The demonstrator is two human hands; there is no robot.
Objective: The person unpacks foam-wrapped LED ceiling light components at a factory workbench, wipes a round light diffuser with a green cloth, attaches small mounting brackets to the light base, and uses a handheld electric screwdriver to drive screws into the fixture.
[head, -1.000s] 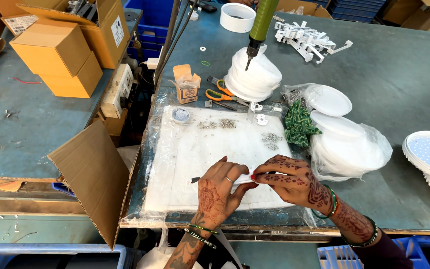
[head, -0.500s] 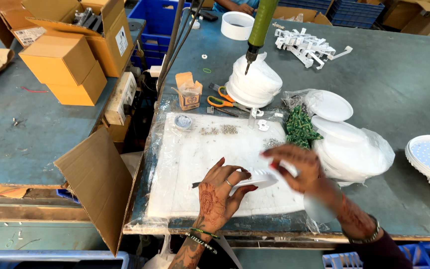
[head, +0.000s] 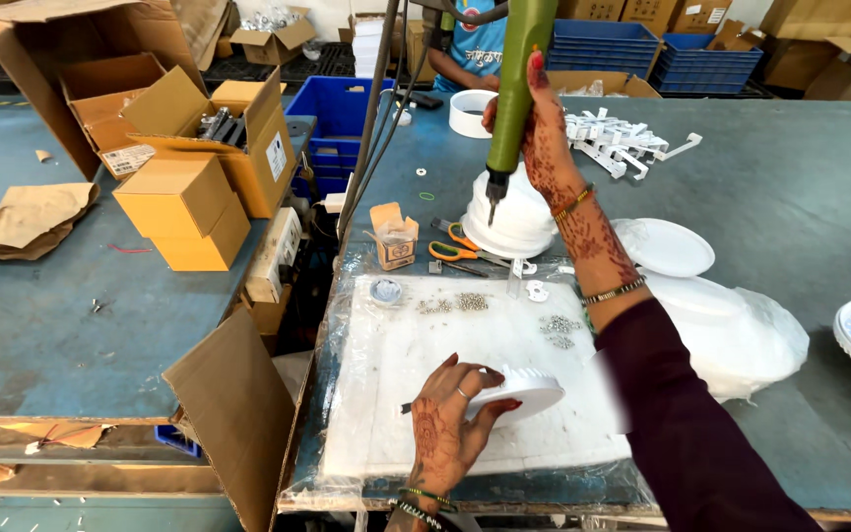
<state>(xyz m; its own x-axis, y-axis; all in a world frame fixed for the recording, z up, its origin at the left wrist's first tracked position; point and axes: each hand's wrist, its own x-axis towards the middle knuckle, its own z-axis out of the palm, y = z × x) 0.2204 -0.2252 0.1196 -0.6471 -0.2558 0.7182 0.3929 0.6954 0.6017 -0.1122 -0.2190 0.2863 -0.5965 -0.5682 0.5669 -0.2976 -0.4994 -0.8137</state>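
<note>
The left hand [head: 455, 419] presses down on a round white disc [head: 524, 391] that lies flat on the white foam mat [head: 445, 345] at the near edge of the bench [head: 800, 197]. Its fingers are spread over the disc's left side, with a thin dark pin [head: 408, 407] sticking out beside the thumb. The right hand [head: 544, 128] is raised well away, its grip wrapped around the green powered screwdriver [head: 516, 69] that hangs on cables above a stack of white discs [head: 514, 222].

Judging by this, the step in hand is fetching the driver while the disc is held steady. The next move would call for bringing the bit straight down onto the disc without the left hand letting it slide, and for a screw from the small piles [head: 455, 303] on the mat.

The top of the driver is cut off by the frame, so how it hangs is not shown. The dark sleeve [head: 682, 414] hides part of the mat and of the disc's right edge. Whether a screw already sits on the disc or on the bit cannot be made out. Orange-handled scissors [head: 460, 246] and a small cardboard box [head: 394, 236] lie beyond the mat.
</note>
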